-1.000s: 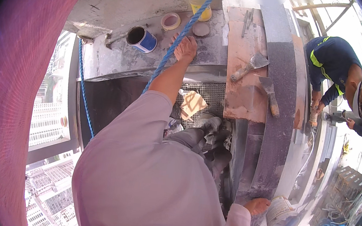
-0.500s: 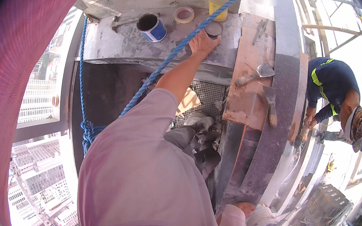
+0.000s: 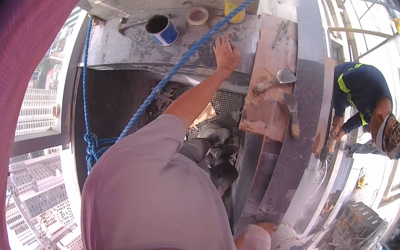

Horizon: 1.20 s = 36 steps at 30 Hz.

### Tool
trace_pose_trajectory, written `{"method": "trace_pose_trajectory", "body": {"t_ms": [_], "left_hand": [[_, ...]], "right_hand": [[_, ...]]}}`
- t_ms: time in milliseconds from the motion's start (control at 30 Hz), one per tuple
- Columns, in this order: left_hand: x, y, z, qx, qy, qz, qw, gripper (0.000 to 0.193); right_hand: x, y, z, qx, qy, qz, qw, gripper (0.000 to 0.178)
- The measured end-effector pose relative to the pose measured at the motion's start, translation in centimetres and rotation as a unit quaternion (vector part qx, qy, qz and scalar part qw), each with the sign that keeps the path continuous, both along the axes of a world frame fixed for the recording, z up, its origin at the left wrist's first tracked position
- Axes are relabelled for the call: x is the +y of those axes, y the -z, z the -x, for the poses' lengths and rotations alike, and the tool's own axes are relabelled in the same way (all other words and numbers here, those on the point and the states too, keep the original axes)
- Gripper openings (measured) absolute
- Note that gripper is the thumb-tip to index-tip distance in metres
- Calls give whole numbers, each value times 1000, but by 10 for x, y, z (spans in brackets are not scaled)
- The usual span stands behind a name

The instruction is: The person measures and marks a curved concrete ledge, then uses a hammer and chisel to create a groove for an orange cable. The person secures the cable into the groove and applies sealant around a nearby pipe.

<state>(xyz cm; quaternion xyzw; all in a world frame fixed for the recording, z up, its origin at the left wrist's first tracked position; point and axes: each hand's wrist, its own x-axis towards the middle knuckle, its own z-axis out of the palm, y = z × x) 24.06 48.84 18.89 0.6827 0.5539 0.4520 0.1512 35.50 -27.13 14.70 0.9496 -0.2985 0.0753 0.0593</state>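
Partly hidden: round disc behind blue rope; left hand near, grip spread. Right hand half-obscured, grip unreadable.

A grey ledge carries 1 tin, 1 tape roll, 1 bottle.

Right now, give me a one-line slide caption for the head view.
Bare left hand at a stained ledge, near a blue rope, tape roll and open can.

The bare left hand spreads over a dusty grey ledge's front edge, right of an open blue-and-white cylindrical can.
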Motion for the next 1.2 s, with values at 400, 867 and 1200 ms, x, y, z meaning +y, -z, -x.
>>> {"method": "trace_pose_trajectory", "body": {"t_ms": [400, 867, 1200], "left_hand": [[58, -36, -208, 229, 127, 157, 952, 58], [121, -30, -166, -159, 314, 458, 816, 43], [13, -38, -66, -473, 316, 542, 619, 31]], "right_hand": [[28, -31, -7, 30, 152, -84, 984, 62], [46, -42, -1, -3, 161, -90, 983, 67], [19, -20, -1, -3, 172, -57, 983, 59]]}}
